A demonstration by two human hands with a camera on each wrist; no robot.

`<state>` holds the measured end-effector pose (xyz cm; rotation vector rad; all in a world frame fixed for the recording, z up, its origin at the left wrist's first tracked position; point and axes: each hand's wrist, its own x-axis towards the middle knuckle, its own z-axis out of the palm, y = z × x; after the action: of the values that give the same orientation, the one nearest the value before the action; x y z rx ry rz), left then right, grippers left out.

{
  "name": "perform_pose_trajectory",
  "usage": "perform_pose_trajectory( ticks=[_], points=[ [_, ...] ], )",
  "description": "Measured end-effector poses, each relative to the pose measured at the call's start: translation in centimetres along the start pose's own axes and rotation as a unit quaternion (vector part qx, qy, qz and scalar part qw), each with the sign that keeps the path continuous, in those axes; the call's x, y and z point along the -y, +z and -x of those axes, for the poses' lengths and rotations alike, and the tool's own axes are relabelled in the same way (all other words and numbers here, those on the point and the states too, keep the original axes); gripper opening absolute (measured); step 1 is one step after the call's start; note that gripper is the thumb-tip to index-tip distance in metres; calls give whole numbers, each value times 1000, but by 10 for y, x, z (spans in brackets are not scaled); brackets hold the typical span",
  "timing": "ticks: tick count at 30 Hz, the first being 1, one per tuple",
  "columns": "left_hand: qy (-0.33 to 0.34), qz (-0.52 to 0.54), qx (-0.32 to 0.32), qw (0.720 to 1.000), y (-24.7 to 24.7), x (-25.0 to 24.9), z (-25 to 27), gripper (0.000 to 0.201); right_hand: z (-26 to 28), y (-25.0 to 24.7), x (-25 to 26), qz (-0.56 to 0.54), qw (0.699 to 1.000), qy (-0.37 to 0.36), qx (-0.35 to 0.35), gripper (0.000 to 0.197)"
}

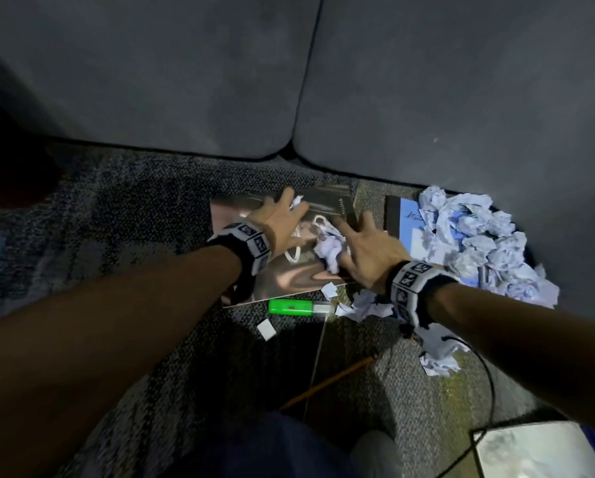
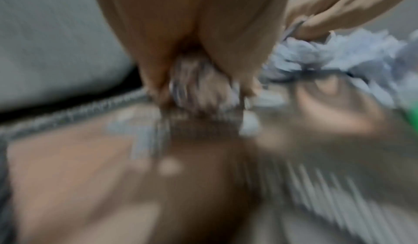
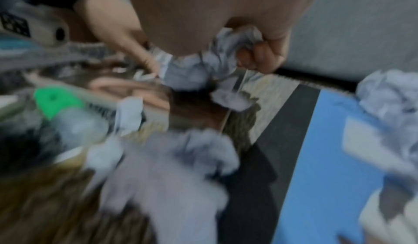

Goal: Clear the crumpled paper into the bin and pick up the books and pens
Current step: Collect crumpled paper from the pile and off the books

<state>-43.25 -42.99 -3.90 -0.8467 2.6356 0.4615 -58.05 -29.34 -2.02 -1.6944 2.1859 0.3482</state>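
**Both hands on paper over the glossy book**

Grey speckled carpet (image 1: 123,215) runs up to the front of a grey sofa (image 1: 185,81). Glossy book (image 1: 282,281) lies flat on the carpet near the sofa edge. Left hand (image 1: 282,219) sits over its far part, fingers curled round a small paper wad (image 1: 297,201). Right hand (image 1: 371,250) is at the book's right edge, fingers clamped on a crumpled paper ball (image 3: 226,54); index finger lies extended. Blue book (image 1: 413,236) lies just right, partly buried under a heap of crumpled paper (image 1: 485,236). Green highlighter (image 1: 290,307) rests at the glossy book's near edge, paper scraps (image 1: 266,330) beside it. Pencil (image 1: 327,382) lies nearer the person. Both wrist views are blurred.
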Motion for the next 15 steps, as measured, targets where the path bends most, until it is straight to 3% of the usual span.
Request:
perform_pose_trajectory(
  ticks=[5,9,12,15],
  points=[
    [79,34,-79,993,19,10,19,29,2,19,9,-31,999,-30,-22,52],
    [121,105,-230,960,27,7,41,9,-1,12,8,-133,990,-24,-38,58],
    [147,133,-234,952,28,-6,54,24,11,8,0,-103,992,-69,-18,77],
    [188,44,-196,961,42,-23,56,46,32,12,-12,-24,995,-99,1,98]
  ],
)
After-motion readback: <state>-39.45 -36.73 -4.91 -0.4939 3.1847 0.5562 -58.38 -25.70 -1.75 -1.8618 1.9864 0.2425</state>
